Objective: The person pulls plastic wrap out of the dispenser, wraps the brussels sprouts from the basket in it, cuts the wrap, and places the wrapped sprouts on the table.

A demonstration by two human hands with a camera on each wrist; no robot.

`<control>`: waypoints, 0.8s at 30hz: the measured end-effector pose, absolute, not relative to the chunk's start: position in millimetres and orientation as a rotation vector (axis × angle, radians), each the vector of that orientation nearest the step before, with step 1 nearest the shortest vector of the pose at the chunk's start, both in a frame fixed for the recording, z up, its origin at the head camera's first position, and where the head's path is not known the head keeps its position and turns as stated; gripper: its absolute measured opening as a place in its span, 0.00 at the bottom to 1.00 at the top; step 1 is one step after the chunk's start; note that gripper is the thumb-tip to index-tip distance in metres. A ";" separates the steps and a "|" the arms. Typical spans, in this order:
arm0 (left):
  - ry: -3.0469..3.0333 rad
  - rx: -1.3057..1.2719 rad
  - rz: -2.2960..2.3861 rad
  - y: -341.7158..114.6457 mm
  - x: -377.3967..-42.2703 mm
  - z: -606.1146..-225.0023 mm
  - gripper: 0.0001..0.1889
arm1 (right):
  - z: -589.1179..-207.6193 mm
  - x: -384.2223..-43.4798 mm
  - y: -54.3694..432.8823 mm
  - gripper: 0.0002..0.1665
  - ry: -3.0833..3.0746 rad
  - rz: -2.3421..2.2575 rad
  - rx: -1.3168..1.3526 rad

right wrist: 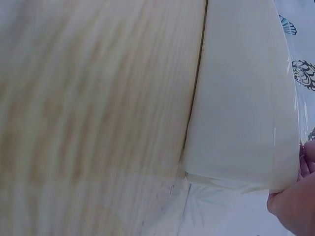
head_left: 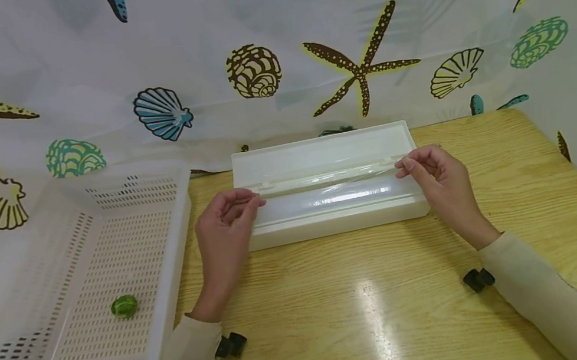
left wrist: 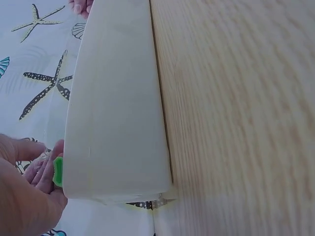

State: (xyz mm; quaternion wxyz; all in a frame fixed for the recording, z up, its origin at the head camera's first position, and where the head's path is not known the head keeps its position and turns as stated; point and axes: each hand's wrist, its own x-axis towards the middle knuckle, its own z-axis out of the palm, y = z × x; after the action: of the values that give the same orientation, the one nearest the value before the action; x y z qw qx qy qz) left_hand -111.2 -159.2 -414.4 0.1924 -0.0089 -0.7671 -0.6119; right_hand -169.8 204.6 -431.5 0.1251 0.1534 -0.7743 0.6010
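Observation:
A white cling film dispenser (head_left: 336, 222) lies on the table with its lid (head_left: 318, 156) raised at the back. Inside is a roll of clear cling film (head_left: 343, 194), and a loose stretch of film spans the box between the hands. At the box's left end, the left hand (head_left: 224, 229) pinches the film between thumb and fingers. My right hand (head_left: 444, 186) pinches its other corner at the right end. The left wrist view shows the box's front wall (left wrist: 113, 108) and a small green part (left wrist: 58, 171) by the left fingers. In the right wrist view, the right hand (right wrist: 298, 201) is partly cut off.
To the left stands a white plastic basket (head_left: 171, 276) with slotted sides and floor. One small green Brussels sprout (head_left: 124, 306) lies in it. Behind the wooden table (head_left: 325, 318) hangs a curtain (head_left: 281, 20) printed with shells and starfish.

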 end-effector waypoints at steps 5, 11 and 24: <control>-2.162 -0.031 -1.716 -158.6 -111.0 -415.5 0.15 | -430.1 -169.0 205.6 0.10 -2.248 1.794 0.448; -2.149 0.015 -1.667 -157.7 -110.3 -415.8 0.10 | -427.2 -168.5 208.8 0.16 -2.324 1.750 0.480; -2.199 0.078 -1.422 -153.3 -107.5 -413.7 0.03 | -429.6 -168.4 209.3 0.06 -2.386 1.605 0.386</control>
State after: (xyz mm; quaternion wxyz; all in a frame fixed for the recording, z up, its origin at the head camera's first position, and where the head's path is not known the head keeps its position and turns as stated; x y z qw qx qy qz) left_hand -107.5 -153.3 -413.7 0.2578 0.0288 -0.8109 -0.5246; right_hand -168.4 209.3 -429.6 0.1201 0.1322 -0.8164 0.5492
